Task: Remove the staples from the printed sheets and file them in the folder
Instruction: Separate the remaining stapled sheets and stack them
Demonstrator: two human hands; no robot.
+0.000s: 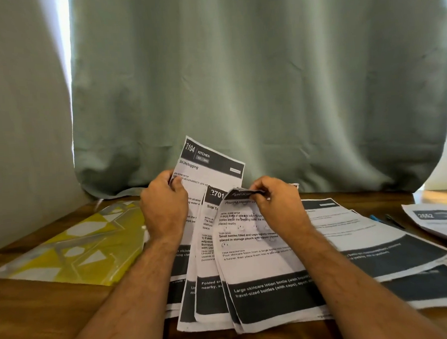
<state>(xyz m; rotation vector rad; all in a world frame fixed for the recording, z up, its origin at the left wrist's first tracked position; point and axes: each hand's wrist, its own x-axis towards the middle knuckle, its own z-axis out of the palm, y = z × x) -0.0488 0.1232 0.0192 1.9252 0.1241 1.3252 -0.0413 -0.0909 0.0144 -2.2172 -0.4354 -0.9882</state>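
Mid-frame: my left hand (165,211) grips the fanned printed sheets (247,258); right hand (278,202) pinches the front sheet's curled top corner. Peel slowly, bracing paper. Yellow folder (74,252) lies on the tabletop (43,308), lower left.

Left hand (165,211): raised above the table, back toward the camera, fingers curled, thumb pressed against the fingers in a pinch at the upper edge (fingertips mostly hidden behind the hand itself). Left forearm: bare, entering from the lower left, angled up and inward.

Right hand (276,205): raised at about the same height, well apart from the left, knuckles up, thumb and forefinger pinched together at its inner side, remaining fingers curled. Right forearm: bare, entering from the lower right, angled inward.
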